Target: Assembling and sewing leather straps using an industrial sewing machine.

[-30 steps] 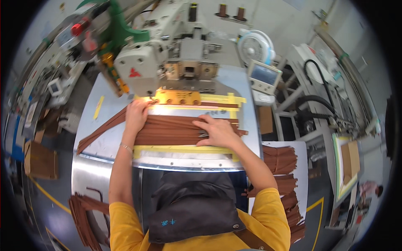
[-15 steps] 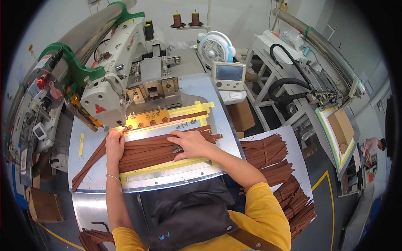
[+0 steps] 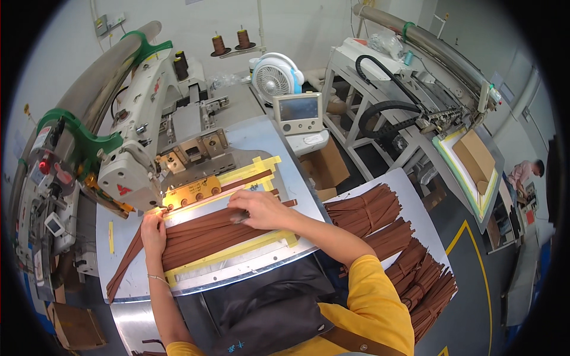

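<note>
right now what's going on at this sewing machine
A person in a yellow shirt lays both hands flat on a layer of long brown strips spread across the sewing machine's metal bed. The left hand presses the strips' end close under the machine head, by a brass-coloured plate. The right hand holds the strips down further right. Bundles of similar strips lie stacked on a side table to the right.

Left hand (image 3: 154, 228) flat, right hand (image 3: 258, 207) flat, fingers spread.
</note>
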`<control>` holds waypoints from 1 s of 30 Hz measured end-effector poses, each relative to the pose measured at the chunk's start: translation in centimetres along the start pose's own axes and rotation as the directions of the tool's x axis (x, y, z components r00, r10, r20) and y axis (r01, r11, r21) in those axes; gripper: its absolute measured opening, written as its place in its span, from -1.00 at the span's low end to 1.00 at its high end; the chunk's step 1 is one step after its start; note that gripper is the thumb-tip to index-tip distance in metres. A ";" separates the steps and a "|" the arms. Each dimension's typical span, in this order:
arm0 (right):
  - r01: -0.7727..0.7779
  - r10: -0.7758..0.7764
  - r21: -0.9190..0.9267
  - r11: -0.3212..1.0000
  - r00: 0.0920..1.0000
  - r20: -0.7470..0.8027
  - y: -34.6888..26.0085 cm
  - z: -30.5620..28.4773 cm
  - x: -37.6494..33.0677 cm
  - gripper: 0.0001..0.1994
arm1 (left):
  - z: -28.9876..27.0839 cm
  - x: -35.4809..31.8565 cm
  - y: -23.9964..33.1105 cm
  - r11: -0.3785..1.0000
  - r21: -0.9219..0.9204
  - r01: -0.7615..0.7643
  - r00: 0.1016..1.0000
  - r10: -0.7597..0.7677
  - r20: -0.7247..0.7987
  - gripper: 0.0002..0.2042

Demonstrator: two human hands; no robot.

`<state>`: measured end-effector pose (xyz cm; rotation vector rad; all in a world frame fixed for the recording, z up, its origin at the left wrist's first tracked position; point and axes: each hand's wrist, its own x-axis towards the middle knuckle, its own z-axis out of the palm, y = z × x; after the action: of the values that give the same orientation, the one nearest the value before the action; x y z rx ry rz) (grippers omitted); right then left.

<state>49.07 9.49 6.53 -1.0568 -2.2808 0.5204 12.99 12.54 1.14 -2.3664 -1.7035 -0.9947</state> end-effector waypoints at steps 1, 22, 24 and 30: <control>0.014 -0.011 0.023 1.000 0.996 -0.094 0.4 -0.9 -0.3 -0.76 | 0.1 0.0 0.0 1.000 -0.012 -0.015 1.000 0.014 -0.022 -0.93; -0.374 0.718 0.681 0.630 0.614 -0.328 44.3 -12.4 -1.7 -0.51 | -0.9 0.4 2.2 0.998 0.047 0.035 0.997 -0.038 0.068 -0.89; -0.387 0.750 0.731 0.562 0.611 -0.253 45.0 -12.8 -1.5 -0.53 | -1.2 0.4 2.5 0.997 0.070 0.044 0.995 -0.049 0.083 -0.89; -0.490 0.756 0.710 0.506 0.649 -0.091 45.3 -13.5 -2.7 -0.63 | -0.7 0.9 2.4 0.992 0.125 0.026 0.988 -0.045 0.148 -0.87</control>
<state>84.52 36.59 -9.16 -1.4513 -1.1100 1.1619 14.91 12.05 2.92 -2.3943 -1.8056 -0.7089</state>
